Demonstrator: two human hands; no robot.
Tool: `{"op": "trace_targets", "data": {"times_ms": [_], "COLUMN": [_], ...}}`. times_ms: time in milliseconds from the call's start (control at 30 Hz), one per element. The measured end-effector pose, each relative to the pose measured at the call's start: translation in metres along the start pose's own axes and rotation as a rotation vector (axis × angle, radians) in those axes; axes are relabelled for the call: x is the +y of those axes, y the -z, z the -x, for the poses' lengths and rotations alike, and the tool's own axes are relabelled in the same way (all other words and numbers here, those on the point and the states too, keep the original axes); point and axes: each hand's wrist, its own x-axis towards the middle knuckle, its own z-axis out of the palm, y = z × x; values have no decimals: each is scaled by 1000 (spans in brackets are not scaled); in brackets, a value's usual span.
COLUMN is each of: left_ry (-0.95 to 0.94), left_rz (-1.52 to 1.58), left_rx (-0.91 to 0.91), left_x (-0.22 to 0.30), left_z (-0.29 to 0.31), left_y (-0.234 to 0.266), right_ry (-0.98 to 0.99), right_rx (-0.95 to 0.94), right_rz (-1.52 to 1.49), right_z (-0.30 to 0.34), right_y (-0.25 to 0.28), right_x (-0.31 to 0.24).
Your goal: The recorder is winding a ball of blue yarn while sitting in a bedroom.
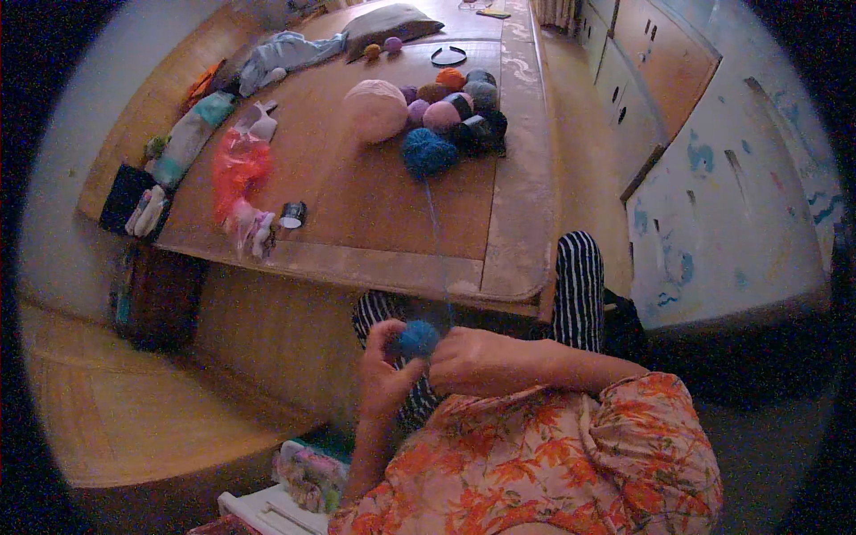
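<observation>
My left hand (388, 364) is closed around a small blue yarn ball (417, 340), thumb and fingers on its left side, above my lap. Against the ball's right side sits my right hand (464, 361), its fingers curled inward. A blue yarn strand (434, 214) runs from beside my right hand up over the bed's near edge to a larger, fluffy blue yarn ball (429, 153). The fingertips of my right hand are hidden, but the strand ends at them.
The bed (357, 205) holds a big pale pink yarn ball (375, 111), several other coloured yarn balls, a black headband (448, 57), a red plastic bag (241, 174) and a small dark container (292, 215). Cabinets (664, 53) line the right. A white stool (267, 513) stands at lower left.
</observation>
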Motion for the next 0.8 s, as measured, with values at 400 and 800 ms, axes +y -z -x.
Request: {"op": "trace_targets", "data": {"times_ms": [400,800], "left_ry": [-22,-36], "left_rz": [524,555], "left_rx": [59,-312], "left_x": [25,31], "left_z": [-9,4], "left_y": [-6,-9], "right_ry": [-40,-133], "right_rx": [203,328], "right_rz": [207,265], "right_z": [13,17], "right_y": [-30,-4], "right_x": [46,62]}}
